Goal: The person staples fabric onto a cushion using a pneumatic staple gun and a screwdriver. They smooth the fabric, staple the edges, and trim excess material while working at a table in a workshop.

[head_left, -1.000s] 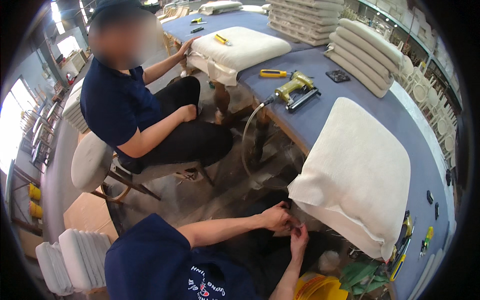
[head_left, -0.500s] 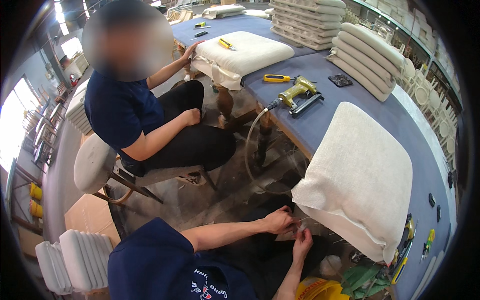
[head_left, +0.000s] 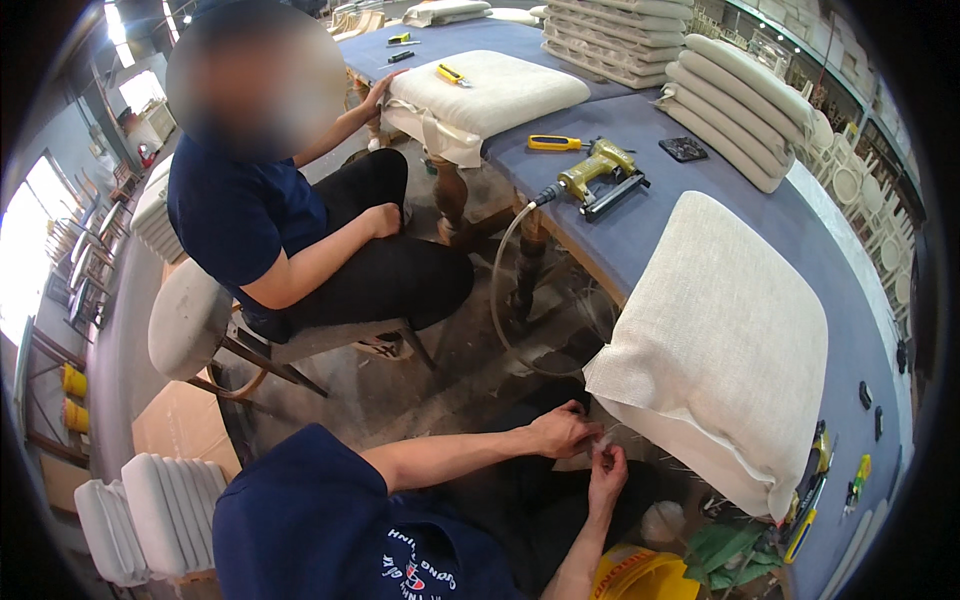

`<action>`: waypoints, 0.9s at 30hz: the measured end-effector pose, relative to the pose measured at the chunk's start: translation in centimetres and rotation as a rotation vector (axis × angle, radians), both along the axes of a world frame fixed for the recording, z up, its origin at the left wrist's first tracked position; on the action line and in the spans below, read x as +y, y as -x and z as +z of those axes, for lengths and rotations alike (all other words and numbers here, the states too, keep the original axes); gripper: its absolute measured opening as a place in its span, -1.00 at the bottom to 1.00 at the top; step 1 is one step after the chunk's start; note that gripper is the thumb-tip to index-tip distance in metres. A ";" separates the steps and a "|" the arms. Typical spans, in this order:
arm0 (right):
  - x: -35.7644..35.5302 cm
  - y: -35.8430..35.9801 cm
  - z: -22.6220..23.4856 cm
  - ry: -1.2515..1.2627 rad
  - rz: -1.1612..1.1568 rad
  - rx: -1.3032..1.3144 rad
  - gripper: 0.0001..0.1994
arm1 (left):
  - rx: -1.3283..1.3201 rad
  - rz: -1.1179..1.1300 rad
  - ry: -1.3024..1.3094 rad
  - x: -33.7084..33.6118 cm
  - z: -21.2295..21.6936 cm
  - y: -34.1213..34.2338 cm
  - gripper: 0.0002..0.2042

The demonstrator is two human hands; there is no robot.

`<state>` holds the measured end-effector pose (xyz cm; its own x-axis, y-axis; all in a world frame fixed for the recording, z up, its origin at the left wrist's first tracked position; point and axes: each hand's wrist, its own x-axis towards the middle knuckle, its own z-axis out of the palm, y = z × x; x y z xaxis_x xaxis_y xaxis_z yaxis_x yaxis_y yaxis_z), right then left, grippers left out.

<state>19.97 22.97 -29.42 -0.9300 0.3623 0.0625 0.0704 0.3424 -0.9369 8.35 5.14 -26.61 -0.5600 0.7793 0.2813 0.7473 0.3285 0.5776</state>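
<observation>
A large cream upholstered seat cushion [head_left: 730, 340] lies on the blue table [head_left: 640, 230], its near corner hanging over the edge. My left hand [head_left: 562, 430] reaches under that corner and grips the loose fabric edge [head_left: 612, 385]. Just below it, my right hand [head_left: 606, 470] pinches the same hanging fabric and its threads between its fingertips. The two hands almost touch. What lies under the cushion's corner is hidden.
A co-worker [head_left: 290, 240] sits on a padded chair at left, one hand on another cream cushion [head_left: 490, 95]. A yellow staple gun [head_left: 598, 172] with its hose and a yellow-handled screwdriver [head_left: 553, 143] lie on the table. Stacked cushions [head_left: 740, 95] stand behind; a yellow bucket [head_left: 640, 578] sits below.
My hands stay at the cushion's near corner; the right hand has shifted slightly up toward the left. The view has tilted a little.
</observation>
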 end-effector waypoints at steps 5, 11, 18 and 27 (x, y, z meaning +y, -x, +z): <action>0.0 -0.1 0.4 0.048 -0.009 -0.045 -0.85 | 0.005 -0.013 0.099 0.1 0.0 0.1 -0.70; -0.4 -0.2 -1.4 -0.006 -0.039 -0.119 -0.83 | -0.037 -0.033 0.225 0.2 2.0 -0.1 -0.77; -0.3 -0.2 -0.8 -0.041 -0.052 -0.129 -0.74 | 0.017 -0.052 0.090 0.2 -0.1 0.4 -0.86; -0.2 0.5 -1.3 0.149 -0.060 -0.100 -0.79 | 0.073 -0.064 0.162 0.3 -0.7 0.4 -0.54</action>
